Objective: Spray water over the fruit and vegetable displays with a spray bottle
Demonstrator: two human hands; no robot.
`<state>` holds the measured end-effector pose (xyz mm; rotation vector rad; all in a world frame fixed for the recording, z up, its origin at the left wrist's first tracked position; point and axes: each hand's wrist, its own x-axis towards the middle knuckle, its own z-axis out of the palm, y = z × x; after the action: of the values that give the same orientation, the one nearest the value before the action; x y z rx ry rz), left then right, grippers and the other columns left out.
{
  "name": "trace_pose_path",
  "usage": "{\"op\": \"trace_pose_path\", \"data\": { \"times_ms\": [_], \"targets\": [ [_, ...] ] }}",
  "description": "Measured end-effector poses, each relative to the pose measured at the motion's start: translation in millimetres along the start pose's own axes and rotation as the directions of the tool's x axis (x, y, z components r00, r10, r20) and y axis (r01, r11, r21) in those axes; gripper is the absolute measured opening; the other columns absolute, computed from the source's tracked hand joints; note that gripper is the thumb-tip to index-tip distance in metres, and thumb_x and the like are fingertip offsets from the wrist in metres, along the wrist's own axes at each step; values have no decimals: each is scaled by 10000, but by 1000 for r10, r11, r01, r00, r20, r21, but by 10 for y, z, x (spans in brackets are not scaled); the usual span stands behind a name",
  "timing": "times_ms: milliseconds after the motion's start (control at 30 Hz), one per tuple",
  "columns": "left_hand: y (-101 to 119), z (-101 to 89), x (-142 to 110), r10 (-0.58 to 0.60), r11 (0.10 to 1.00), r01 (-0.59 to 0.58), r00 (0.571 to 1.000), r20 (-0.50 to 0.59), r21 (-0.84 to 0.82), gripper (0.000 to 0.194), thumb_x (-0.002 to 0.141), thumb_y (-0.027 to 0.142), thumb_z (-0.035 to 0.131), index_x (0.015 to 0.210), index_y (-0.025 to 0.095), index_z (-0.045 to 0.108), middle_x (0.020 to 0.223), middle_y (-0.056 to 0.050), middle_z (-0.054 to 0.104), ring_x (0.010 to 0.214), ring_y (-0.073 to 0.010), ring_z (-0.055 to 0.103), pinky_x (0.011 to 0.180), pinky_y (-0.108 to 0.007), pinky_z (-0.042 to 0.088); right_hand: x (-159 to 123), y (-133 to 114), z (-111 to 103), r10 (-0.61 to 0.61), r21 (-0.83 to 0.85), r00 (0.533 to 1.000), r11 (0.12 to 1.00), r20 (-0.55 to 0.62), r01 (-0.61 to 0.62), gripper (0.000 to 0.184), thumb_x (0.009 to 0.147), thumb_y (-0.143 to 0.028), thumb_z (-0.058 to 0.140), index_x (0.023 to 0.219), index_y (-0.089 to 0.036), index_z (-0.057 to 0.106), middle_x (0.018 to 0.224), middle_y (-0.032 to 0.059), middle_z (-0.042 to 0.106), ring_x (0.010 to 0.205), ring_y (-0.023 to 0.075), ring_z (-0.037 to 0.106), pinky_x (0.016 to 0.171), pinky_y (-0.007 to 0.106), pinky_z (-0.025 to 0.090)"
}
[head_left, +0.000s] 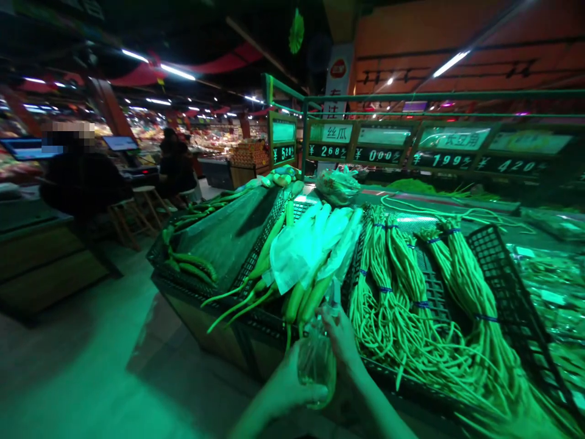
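Note:
My left hand is closed around the lower part of a thin clear plastic bag, low in the middle of the head view. My right hand pinches the same bag at its top, just in front of the stall's edge. Right above my hands lie long green gourds wrapped in plastic sleeves in a black crate. Bundles of long beans tied with blue bands lie to the right of them.
A sloped produce stall with black crates and more gourds stretches left. Price signs hang on a green rail behind. Two people sit on stools at counters to the left. Open floor lies at lower left.

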<state>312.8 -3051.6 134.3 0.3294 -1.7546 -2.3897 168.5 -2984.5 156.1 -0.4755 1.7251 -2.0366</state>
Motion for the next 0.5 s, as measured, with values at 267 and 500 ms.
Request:
{"op": "trace_pose_path", "data": {
  "times_ms": [267, 500],
  "targets": [
    [52, 255, 509, -47, 946, 1, 990, 136, 324, 1142, 445, 278, 990, 1478, 204, 509, 1491, -165, 597, 1389, -435, 517, 1190, -569, 400, 14, -184, -703, -5, 87, 968, 996, -251, 28, 625, 661, -728, 824, 988, -215, 679, 958, 97, 798, 838, 314, 765, 727, 415, 623],
    [179, -30, 607, -42, 985, 19, 991, 131, 173, 1052, 485, 299, 983, 1431, 211, 531, 1399, -146, 654, 1327, -404, 583, 1167, -562, 425, 311, -201, -302, 14, 34, 985, 999, -173, -8, 641, 655, -738, 814, 981, -201, 684, 948, 117, 791, 738, 314, 757, 668, 430, 618]
  ]
}}
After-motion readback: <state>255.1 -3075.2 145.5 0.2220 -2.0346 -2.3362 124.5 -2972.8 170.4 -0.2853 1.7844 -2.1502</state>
